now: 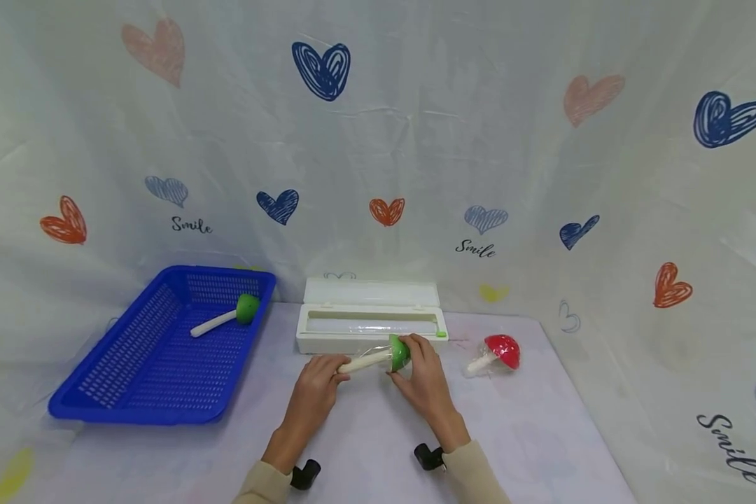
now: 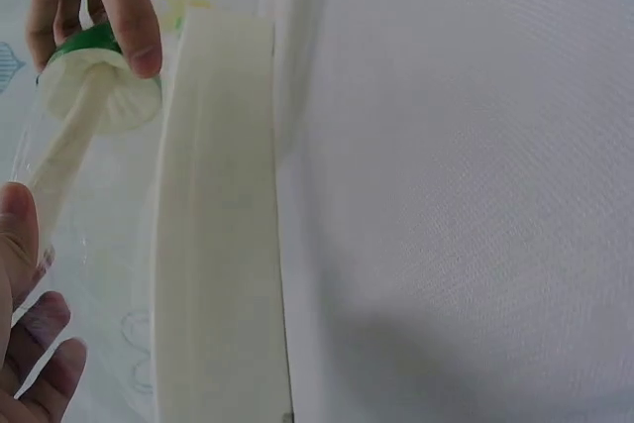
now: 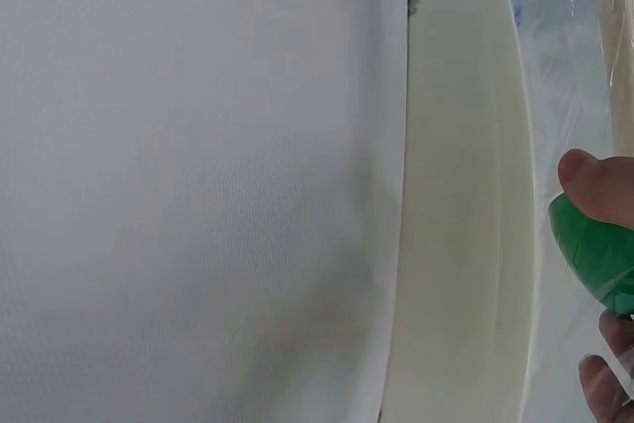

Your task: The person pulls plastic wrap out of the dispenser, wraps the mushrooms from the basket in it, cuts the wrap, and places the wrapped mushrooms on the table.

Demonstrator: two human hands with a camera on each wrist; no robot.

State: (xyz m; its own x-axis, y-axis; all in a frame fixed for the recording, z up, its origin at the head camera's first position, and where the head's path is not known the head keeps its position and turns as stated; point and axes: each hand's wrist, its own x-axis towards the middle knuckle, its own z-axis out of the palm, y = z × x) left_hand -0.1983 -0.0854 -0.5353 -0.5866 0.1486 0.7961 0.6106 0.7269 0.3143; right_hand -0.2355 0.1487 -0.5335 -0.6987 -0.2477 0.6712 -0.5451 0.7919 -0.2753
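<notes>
A toy mushroom with a green cap and pale stem [image 1: 368, 361] is held sideways in front of the white box, with clear plastic film around it. My left hand [image 1: 311, 392] pinches the end of its stem. At the other end, my right hand [image 1: 427, 385] grips the green cap [image 3: 594, 250] between thumb and fingers. The left wrist view shows the cap's pale underside [image 2: 69, 86] and the film along the stem. Just behind my hands stands the white cling film dispenser [image 1: 346, 346], its lid [image 1: 372, 292] raised and a clear roll inside.
A red-capped toy mushroom [image 1: 502, 351] in clear film lies on the table to the right. On the left, a blue plastic basket [image 1: 145, 422] holds another green-capped mushroom [image 1: 247, 309]. A heart-patterned sheet [image 1: 390, 140] hangs behind the table.
</notes>
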